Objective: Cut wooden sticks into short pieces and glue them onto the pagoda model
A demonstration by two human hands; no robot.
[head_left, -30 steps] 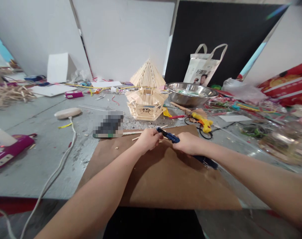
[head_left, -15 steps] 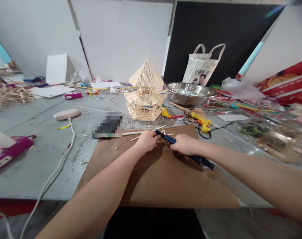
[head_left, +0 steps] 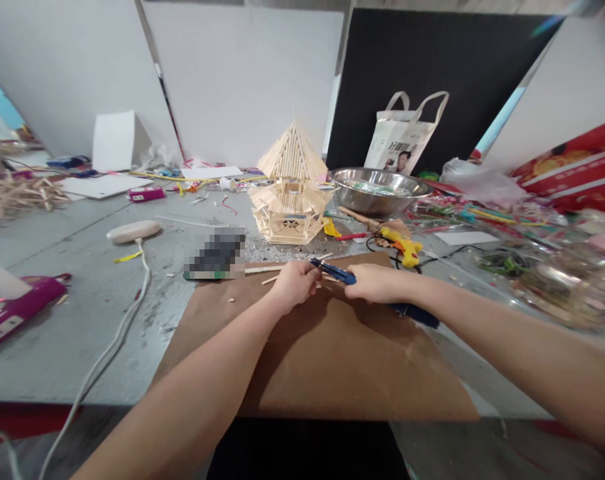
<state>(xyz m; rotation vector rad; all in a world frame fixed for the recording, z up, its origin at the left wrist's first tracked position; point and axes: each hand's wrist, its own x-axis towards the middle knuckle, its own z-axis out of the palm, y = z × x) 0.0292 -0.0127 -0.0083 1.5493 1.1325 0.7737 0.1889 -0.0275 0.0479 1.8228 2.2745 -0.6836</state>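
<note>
My right hand (head_left: 375, 283) is wrapped round the handles of blue hand shears (head_left: 338, 271), whose head points left. At the head's tip, my left hand (head_left: 296, 285) is closed in a pinch; what lies between its fingers is too small to make out. Several thin wooden sticks (head_left: 270, 281) lie around and behind the left hand on a brown sheet (head_left: 302, 373). Just beyond stands a small pagoda model (head_left: 291, 193) built of pale sticks, with a pointed roof.
A phone (head_left: 215, 253) lies left of the hands. To the right are a yellow glue gun (head_left: 404, 248) with a black cable and a steel bowl (head_left: 380, 190). A white cable (head_left: 127, 320) and purple power strip (head_left: 25, 307) occupy the left side. Stick bundles (head_left: 20, 197) lie far left.
The shears have turned in my right hand, and their head has tilted slightly. My right hand has risen a little, while my left hand stays nearly in place.
</note>
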